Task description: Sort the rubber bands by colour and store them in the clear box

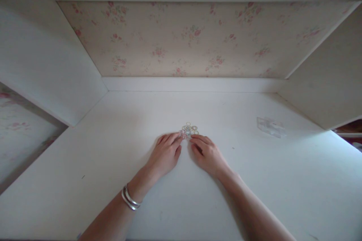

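Observation:
A small cluster of thin, pale-coloured rings [188, 128], like little elastic bands, lies on the white tabletop straight ahead. Some rings look pink, others yellowish or bluish, and they overlap each other. My left hand [166, 152] rests at the near left of the cluster, palm down, its fingers stretched out and the fingertips touching the rings. On the near right, my right hand [208, 154] lies with fingers slightly bent and tips at the edge of the rings, the thumb apart below. Neither hand visibly grips a ring; the fingertips hide part of the cluster.
A clear plastic box or packet [271, 127] lies on the right of the white table [181, 203]. White panels rise at the left and right, and a wall with floral paper [175, 41] stands behind. Two silver bangles [130, 198] circle my left wrist.

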A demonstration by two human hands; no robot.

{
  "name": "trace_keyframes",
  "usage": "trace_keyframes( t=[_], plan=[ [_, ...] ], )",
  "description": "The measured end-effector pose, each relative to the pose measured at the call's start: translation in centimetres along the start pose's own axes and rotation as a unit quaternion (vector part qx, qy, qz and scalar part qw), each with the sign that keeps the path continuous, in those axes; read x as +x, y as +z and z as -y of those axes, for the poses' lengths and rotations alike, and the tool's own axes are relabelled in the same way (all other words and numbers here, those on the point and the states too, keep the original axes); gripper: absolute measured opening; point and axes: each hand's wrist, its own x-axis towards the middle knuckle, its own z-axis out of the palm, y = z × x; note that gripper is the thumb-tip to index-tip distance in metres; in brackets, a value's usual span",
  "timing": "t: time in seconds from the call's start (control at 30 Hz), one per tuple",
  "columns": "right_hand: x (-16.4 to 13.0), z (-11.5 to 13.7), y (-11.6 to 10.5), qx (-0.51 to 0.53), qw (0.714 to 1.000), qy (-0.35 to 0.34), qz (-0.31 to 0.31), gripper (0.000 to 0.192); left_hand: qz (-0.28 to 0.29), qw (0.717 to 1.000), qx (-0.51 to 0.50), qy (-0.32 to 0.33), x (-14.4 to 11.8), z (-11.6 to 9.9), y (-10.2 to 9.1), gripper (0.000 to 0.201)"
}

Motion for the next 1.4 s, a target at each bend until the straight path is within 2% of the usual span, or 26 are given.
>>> trace_keyframes(
  t=[0.2,0.33,0.43,0.63,0.87,1.03,1.4],
  plan=[
    [0.5,0.7,0.1,-0.054,0.998,0.016,0.023,0.035,-0.009,1.000,-0.005,0.002,0.1,-0.3,-0.2,0.034],
    [1.2,0.7,0.7,-0.074,0.997,0.023,0.029,0.029,-0.011,1.000,-0.003,0.008,0.2,-0.6,-0.2,0.035],
    [1.4,0.2,0.9,-0.063,0.997,0.034,0.012,0.024,-0.011,1.000,0.005,0.005,0.1,-0.6,-0.1,0.036],
    [1.1,-0.4,0.4,-0.003,0.997,0.069,-0.033,0.025,-0.012,1.000,0.007,0.007,0.0,-0.4,0.1,0.034],
    [1.1,-0.2,0.5,-0.003,0.995,0.083,-0.056,0.027,-0.019,1.000,0.004,0.003,-0.1,0.2,0.4,0.036],
    [1.1,-0.4,0.6,-0.010,0.992,0.102,-0.080,0.026,-0.035,0.998,-0.033,-0.026,-0.1,0.2,0.2,0.032],
    [1.0,-0.2,0.5,-0.068,0.994,0.080,-0.043,0.024,-0.028,0.999,-0.028,-0.026,0.1,0.0,0.0,0.028]
  ],
)
